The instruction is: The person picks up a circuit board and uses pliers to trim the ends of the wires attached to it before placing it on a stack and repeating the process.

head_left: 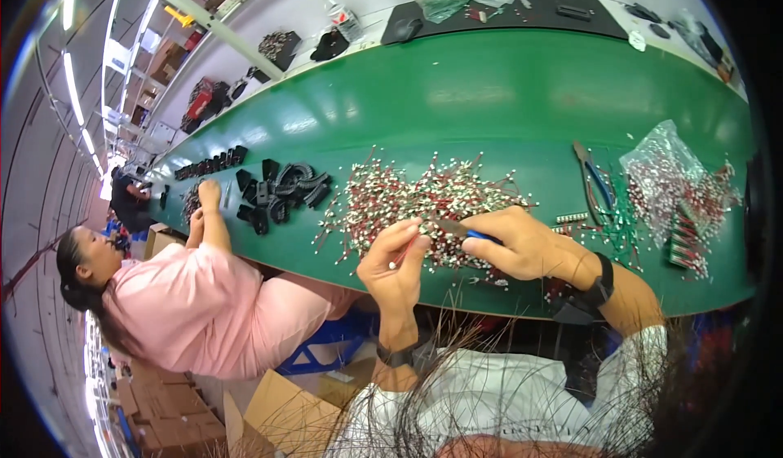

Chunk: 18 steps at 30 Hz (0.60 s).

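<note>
Over the near edge of the green table, my left hand (390, 272) pinches a short red wire (400, 256) with a small white end. My right hand (522, 244) is closed round the handles of blue-handled pliers (453, 228). Their dark jaws point left, close to the fingertips of my left hand; whether they touch the wire is too small to tell. Just beyond both hands spreads a large pile of red wires with white ends (408, 197).
Right of the pile lie another pair of pliers (589, 179), green wires (626, 221) and a clear plastic bag (662, 164) of wires. Black plastic parts (281, 189) sit to the left, near a seated co-worker in pink (204, 303). A black mat (522, 13) lies along the back.
</note>
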Each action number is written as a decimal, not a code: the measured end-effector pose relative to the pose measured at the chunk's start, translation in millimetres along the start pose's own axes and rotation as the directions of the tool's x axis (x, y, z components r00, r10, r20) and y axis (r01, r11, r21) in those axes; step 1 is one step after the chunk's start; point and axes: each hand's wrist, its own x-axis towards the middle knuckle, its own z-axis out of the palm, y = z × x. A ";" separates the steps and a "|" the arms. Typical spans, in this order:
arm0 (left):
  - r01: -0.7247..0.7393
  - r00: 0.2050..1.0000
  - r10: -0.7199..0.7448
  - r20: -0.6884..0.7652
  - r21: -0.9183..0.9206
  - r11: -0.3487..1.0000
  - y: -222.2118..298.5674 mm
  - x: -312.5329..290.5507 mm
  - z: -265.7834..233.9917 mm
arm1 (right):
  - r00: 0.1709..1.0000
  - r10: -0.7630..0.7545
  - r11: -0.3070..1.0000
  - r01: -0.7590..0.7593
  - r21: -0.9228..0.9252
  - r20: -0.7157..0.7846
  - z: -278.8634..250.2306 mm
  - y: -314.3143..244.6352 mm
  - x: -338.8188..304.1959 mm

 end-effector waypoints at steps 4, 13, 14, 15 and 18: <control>-0.038 0.998 0.038 0.046 0.003 0.999 5.2 0.8 3.4 | 0.998 -0.054 0.999 0.054 -0.005 0.015 -0.6 -0.7 -2.8; -0.192 0.978 0.178 0.111 0.131 0.972 9.2 4.1 1.5 | 0.998 -0.041 0.999 0.042 -0.017 0.051 -3.4 0.5 -4.2; -0.222 0.970 0.200 0.141 0.169 0.960 6.7 4.8 -1.2 | 0.998 -0.040 0.999 0.041 -0.032 0.052 -3.6 1.6 -4.4; -0.253 0.960 0.220 0.173 0.205 0.945 5.4 5.3 -2.9 | 0.998 -0.040 0.999 0.042 -0.029 0.052 -3.9 2.9 -4.2; -0.263 0.955 0.220 0.201 0.225 0.938 6.9 7.3 -2.4 | 0.997 -0.055 0.998 0.057 -0.040 0.048 -4.2 2.9 -4.9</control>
